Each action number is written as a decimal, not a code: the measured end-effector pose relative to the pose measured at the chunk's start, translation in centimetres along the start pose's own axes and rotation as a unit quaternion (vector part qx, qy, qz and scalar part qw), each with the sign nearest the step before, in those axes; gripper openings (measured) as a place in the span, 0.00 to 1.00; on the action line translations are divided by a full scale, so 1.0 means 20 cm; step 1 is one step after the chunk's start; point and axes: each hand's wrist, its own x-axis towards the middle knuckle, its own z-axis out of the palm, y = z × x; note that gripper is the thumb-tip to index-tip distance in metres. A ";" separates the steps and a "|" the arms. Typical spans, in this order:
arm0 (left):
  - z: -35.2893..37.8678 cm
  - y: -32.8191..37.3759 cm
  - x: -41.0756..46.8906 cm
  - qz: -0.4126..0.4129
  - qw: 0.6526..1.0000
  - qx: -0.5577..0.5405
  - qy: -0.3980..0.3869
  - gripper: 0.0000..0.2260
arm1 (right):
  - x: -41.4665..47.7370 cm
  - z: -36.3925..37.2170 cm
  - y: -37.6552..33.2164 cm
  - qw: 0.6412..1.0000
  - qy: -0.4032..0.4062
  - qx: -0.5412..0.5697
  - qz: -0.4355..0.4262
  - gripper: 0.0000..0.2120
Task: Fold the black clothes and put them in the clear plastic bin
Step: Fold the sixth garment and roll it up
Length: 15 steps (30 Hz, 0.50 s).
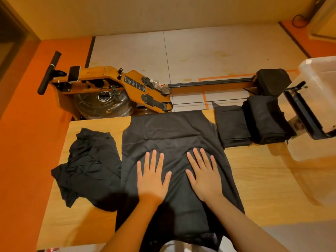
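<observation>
In the centre of the frame a black garment (172,131) lies spread flat on the wooden table (272,179). Its near end hangs over the table's lower edge. Both hands lie on it side by side, palms down. The left hand (152,177) has its fingers straight and slightly fanned, pressing on the cloth. The right hand (203,173) does the same just beside it, with a small gap of fabric between the two. Neither hand grips or pinches anything.

At the left of the frame a crumpled heap of black clothes (91,166) sits on the table, touching the spread garment's left edge. In the upper right of the table two folded black pieces lie next to each other: a flat folded piece (232,124) just beside the garment's upper right corner, and a thicker folded bundle (265,119) to its right. The clear plastic bin (320,75) stands at the right edge of the frame, close to the thicker bundle. Beyond the table, on the floor, lies a wooden rowing machine (109,86).
</observation>
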 end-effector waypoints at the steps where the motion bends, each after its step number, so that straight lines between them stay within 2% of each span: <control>1: 0.00 -0.01 0.04 0.004 1.000 0.006 0.005 0.30 | 0.04 0.00 0.01 1.000 0.001 -0.005 -0.004 0.27; 6: -0.02 -0.06 0.17 0.029 1.000 0.006 0.002 0.31 | 0.19 -0.05 0.07 0.998 -0.032 -0.028 -0.042 0.29; 8: -0.06 -0.07 0.16 0.036 0.999 -0.021 -0.006 0.31 | 0.21 -0.11 0.07 0.998 -0.048 0.000 -0.043 0.30; 11: -0.15 -0.07 0.03 0.031 0.998 -0.026 0.043 0.29 | 0.08 -0.20 0.02 0.998 -0.003 0.037 -0.041 0.29; 13: -0.16 -0.09 -0.10 -0.003 0.997 -0.026 0.079 0.28 | -0.08 -0.19 -0.01 0.997 0.033 0.045 -0.044 0.27; 15: -0.12 -0.12 -0.23 -0.045 0.995 -0.039 0.080 0.28 | -0.25 -0.14 -0.03 0.997 0.038 0.046 -0.038 0.26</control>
